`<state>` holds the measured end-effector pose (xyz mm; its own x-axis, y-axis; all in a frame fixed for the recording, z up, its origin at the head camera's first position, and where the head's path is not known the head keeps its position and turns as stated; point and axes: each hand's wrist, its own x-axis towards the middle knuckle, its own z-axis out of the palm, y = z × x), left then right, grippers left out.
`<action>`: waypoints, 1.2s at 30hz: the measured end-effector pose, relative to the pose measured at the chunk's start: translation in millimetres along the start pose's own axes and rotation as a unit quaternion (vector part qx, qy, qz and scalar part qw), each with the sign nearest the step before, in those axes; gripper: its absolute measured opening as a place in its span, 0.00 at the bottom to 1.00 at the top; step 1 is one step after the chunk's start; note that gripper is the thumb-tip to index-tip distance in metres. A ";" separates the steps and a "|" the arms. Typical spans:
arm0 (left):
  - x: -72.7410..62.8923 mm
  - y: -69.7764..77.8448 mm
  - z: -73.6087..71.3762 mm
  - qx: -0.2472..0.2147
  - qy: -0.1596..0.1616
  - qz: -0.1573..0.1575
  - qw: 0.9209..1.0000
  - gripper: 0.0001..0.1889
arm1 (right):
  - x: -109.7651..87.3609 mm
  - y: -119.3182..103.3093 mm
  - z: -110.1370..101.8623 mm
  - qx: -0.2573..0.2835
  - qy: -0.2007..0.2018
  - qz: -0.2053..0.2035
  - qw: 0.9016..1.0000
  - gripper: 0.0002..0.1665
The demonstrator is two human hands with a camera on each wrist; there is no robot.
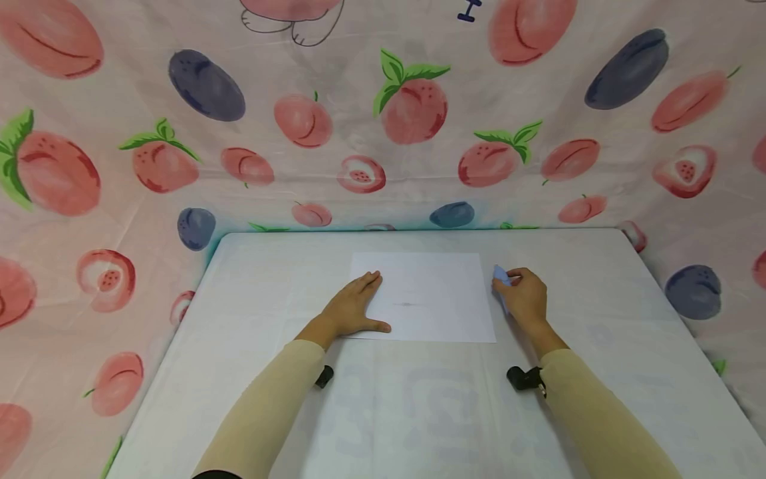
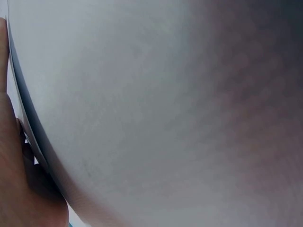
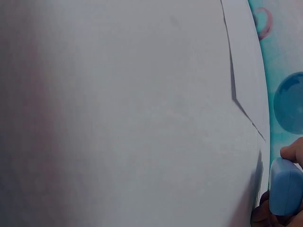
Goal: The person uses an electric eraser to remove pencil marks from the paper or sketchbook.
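Note:
A white sheet of paper (image 1: 437, 286) lies flat on the table, with a faint grey mark (image 1: 406, 305) near its middle. My left hand (image 1: 354, 307) rests on the sheet's left side, thumb spread away from the straight fingers. In the left wrist view, only part of the left hand (image 2: 14, 175) shows at the edge. Just off the sheet's right edge, my right hand (image 1: 528, 296) holds a light blue block with rounded corners (image 3: 285, 187) between thumb and fingers. The right wrist view shows the block close up, but its exact kind is unclear.
The table (image 1: 419, 412) has a pale cover. Behind it and at both sides hangs a pink cloth (image 1: 335, 73) printed with fruit. Black wrist camera mounts (image 1: 524, 378) jut from under both sleeves, above the table's near part.

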<state>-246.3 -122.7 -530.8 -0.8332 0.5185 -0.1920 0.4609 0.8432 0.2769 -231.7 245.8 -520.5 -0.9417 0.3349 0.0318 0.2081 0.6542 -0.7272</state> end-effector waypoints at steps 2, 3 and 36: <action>-0.6 0.2 -0.8 -0.004 0.000 0.001 1.000 0.63 | -1.3 -0.3 -2.8 0.001 -0.005 0.001 1.000 0.24; -0.9 0.6 -1.5 -0.006 -0.001 0.001 1.000 0.63 | -2.0 -0.4 -3.9 -0.001 -0.006 0.002 1.000 0.24; -0.9 1.2 -1.4 0.016 0.008 0.008 1.000 0.62 | -4.2 6.2 -5.6 -0.029 -0.013 -0.020 0.999 0.24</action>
<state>-245.4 -122.4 -529.0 -0.8298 0.5307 -0.1727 0.4841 0.8384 0.2505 -225.0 252.2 -521.3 -0.9559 0.2907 0.0418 0.1845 0.7052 -0.6846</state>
